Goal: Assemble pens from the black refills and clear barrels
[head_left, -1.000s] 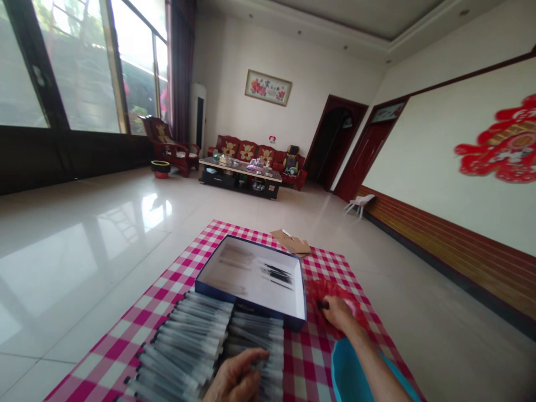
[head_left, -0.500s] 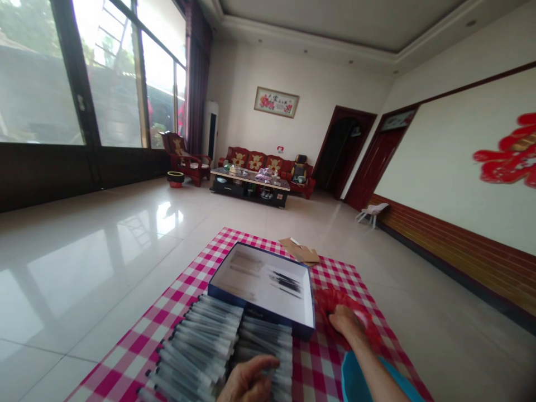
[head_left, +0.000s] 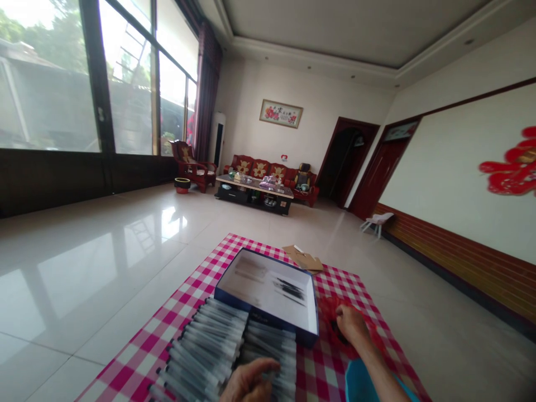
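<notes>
Rows of clear pens with black caps (head_left: 213,349) lie on a red and white checked cloth (head_left: 196,290). My left hand (head_left: 250,382) rests on the near end of the pen pile, fingers curled onto them. Beyond the pens stands an open blue box (head_left: 268,290) with a white inside and a few dark pens at its right. My right hand (head_left: 350,325) is closed inside a red plastic bag (head_left: 330,310) right of the box, around a small dark thing I cannot make out.
A blue basin (head_left: 360,385) sits under my right forearm at the bottom edge. Flat brown cardboard (head_left: 304,258) lies at the cloth's far end. Glossy tiled floor surrounds the cloth. A coffee table (head_left: 254,192) and red sofa (head_left: 268,170) stand far back.
The camera has tilted up and the view shifted. My right hand has curled down deeper into the red bag. My left hand stays on the pens.
</notes>
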A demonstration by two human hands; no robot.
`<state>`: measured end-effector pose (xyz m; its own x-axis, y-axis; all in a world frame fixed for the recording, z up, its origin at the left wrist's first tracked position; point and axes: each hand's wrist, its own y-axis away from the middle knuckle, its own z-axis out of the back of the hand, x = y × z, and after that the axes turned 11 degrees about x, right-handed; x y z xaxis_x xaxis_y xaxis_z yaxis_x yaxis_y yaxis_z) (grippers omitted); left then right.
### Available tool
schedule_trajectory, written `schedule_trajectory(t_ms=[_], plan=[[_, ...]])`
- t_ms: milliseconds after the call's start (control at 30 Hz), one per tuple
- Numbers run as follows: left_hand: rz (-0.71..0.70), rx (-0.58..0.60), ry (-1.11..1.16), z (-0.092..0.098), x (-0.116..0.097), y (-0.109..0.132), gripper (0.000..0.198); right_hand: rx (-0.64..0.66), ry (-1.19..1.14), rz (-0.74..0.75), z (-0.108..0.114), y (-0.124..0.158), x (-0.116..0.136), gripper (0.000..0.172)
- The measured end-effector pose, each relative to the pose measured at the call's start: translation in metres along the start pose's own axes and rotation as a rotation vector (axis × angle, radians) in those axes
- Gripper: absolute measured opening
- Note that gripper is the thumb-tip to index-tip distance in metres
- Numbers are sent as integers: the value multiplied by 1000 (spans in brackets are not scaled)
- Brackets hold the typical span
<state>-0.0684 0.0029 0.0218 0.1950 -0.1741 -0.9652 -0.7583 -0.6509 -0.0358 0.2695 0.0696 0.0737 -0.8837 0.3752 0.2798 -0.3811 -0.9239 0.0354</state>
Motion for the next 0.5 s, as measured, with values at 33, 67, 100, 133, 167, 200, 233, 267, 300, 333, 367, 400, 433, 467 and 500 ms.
schedule_trajectory(t_ms=[33, 67, 100, 133, 167, 200, 233, 267, 300, 333, 367, 400, 433, 467, 500], plan=[[-9, -1, -28, -1, -1, -1, 68, -13, -88, 43, 3, 6, 3, 12], [-19, 0, -54, -3, -2, -2, 68, -18, -182, 82, 6, 13, 8, 15], [-30, 3, -80, -5, -4, -2, 68, -23, -271, 124, 7, 22, 13, 19], [-41, 2, -101, -8, -8, -2, 67, -23, -355, 162, 8, 32, 20, 23], [-50, 3, -115, -11, -12, -2, 65, -20, -429, 196, 7, 45, 27, 27], [-56, 6, -123, -14, -16, -2, 64, -13, -500, 226, 6, 58, 35, 30], [-59, 10, -125, -17, -20, -2, 64, -2, -570, 253, 4, 72, 44, 32], [-62, 13, -123, -20, -24, -3, 64, 12, -668, 274, 2, 86, 53, 33], [-66, 15, -121, -22, -27, -3, 64, 26, -844, 286, 0, 100, 62, 33], [-70, 17, -119, -24, -29, -4, 65, 41, -979, 291, -1, 113, 70, 33], [-74, 19, -121, -26, -31, -5, 66, 40, -1084, 289, -3, 124, 78, 34], [-79, 19, -124, -27, -32, -5, 66, 46, -1165, 288, -4, 133, 85, 35], [-83, 16, -127, -27, -34, -6, 66, 54, -1218, 285, -6, 141, 90, 37], [-87, 10, -128, -28, -34, -6, 65, 69, -1261, 283, -8, 147, 95, 38], [-93, 2, -127, -28, -35, -6, 65, 89, -1307, 282, -11, 151, 99, 38]])
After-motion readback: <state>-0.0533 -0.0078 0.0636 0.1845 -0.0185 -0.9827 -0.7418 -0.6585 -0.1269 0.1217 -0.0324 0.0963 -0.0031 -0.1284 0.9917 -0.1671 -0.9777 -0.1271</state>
